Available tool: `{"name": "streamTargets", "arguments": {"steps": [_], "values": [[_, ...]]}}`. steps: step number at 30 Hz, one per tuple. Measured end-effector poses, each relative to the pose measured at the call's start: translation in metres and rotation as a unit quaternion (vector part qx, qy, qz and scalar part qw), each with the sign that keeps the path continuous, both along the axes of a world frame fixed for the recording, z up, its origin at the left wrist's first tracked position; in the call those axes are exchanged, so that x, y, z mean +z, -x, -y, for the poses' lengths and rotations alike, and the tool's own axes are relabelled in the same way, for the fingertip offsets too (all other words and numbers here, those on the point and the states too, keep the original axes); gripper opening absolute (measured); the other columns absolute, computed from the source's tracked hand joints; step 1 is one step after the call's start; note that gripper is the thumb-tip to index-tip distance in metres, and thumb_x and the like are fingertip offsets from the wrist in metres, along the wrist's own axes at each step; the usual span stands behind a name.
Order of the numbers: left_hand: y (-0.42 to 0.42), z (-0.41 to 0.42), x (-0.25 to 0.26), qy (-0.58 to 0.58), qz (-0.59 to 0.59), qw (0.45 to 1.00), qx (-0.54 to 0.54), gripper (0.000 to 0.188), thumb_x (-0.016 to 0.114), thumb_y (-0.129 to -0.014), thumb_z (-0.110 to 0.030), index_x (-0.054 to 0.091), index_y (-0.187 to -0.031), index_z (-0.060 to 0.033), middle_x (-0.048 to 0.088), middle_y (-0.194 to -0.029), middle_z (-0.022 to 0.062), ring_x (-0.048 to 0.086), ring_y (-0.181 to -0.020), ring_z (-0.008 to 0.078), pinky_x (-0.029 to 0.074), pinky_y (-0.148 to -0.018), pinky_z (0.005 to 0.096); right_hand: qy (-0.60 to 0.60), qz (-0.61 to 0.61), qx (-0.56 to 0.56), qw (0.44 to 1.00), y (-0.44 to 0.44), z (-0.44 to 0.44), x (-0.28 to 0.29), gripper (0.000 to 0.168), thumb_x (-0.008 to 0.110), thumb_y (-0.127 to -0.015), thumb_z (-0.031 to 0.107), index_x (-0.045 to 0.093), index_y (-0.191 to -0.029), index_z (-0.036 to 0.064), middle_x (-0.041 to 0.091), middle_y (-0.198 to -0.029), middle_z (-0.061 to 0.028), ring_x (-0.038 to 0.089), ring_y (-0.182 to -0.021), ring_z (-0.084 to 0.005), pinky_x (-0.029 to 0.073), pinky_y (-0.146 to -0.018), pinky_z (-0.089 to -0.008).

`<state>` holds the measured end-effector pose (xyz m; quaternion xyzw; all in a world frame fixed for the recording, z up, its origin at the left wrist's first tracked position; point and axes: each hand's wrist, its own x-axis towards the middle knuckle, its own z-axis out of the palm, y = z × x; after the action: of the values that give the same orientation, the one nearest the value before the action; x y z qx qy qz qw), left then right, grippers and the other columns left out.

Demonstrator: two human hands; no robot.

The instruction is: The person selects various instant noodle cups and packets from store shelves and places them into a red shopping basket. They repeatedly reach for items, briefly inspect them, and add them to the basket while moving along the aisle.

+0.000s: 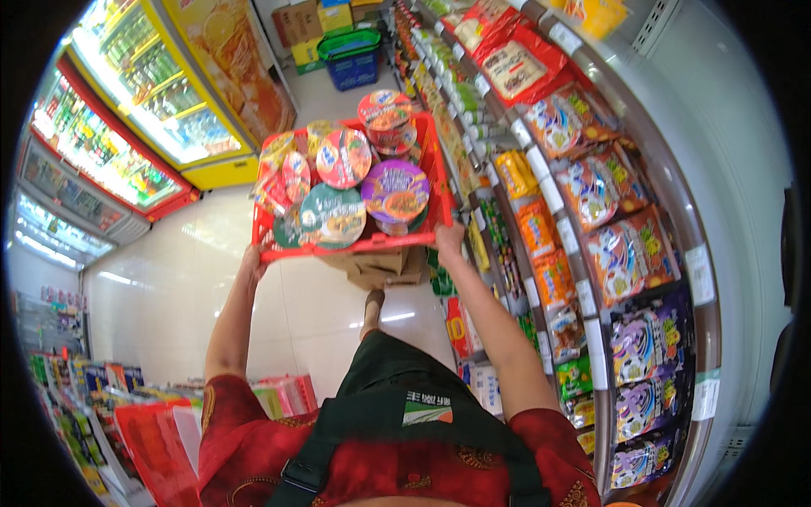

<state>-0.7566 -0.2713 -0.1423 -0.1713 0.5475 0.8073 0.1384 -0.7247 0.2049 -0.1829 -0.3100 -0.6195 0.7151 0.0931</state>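
Note:
A red plastic basket (355, 246) is held out in front of me at its two near corners. My left hand (255, 261) grips the near left corner, and my right hand (449, 241) grips the near right one. Instant noodle cups and bowls fill it: a purple-lidded bowl (396, 193), a dark green-lidded bowl (332, 215), a red-lidded bowl (343, 158) and a stack of red cups (385, 111) at the far right corner. Small red packs (274, 193) lie along its left side. The basket hides part of the cardboard boxes (386, 263) beneath it.
Shelves of bagged snacks (633, 263) run close along my right. Glass-door drink coolers (171, 89) line the far left. Blue and green shopping baskets (351, 60) are stacked ahead beside cartons (298, 28). A red display (158, 450) stands at the lower left on the tiled floor (165, 291).

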Motion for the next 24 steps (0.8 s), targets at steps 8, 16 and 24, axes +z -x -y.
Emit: {"name": "streamTargets", "arguments": {"steps": [8,16,24], "values": [[0.007,0.009,0.010,0.001,0.059,0.998,-0.021,0.066,0.043,-0.076,0.011,0.036,-0.140,-0.0048,0.054,-0.124,0.0155,0.063,-0.090,0.0227,0.058,-0.074,0.0357,0.002,0.012,-0.020,1.000,-0.018,0.010,0.016,0.021,0.054,-0.081,0.002,0.065,-0.099,0.003,0.064,-0.084,-0.0057,0.062,-0.068,-0.0168,0.053,-0.059,-0.0318],[0.063,0.057,0.070,0.195,0.132,0.949,-0.207,0.045,0.058,-0.083,-0.012,0.054,-0.127,-0.0041,0.062,-0.119,0.0082,0.060,-0.106,0.0169,0.051,-0.084,0.0297,-0.208,0.007,0.027,0.978,-0.019,0.019,0.056,0.042,0.051,-0.080,-0.003,0.054,-0.122,-0.007,0.066,-0.099,-0.0148,0.062,-0.087,-0.0230,0.049,-0.077,-0.0316],[0.205,-0.022,0.155,0.494,-0.289,0.820,-0.006,0.054,0.054,-0.080,0.001,0.048,-0.134,-0.0043,0.054,-0.128,0.0173,0.050,-0.121,0.0298,0.040,-0.100,0.0375,-0.385,0.082,0.078,0.916,-0.011,0.023,0.086,0.062,0.059,-0.078,0.002,0.040,-0.136,-0.004,0.060,-0.115,-0.0290,0.061,-0.106,-0.0393,0.047,-0.091,-0.0409]]}}
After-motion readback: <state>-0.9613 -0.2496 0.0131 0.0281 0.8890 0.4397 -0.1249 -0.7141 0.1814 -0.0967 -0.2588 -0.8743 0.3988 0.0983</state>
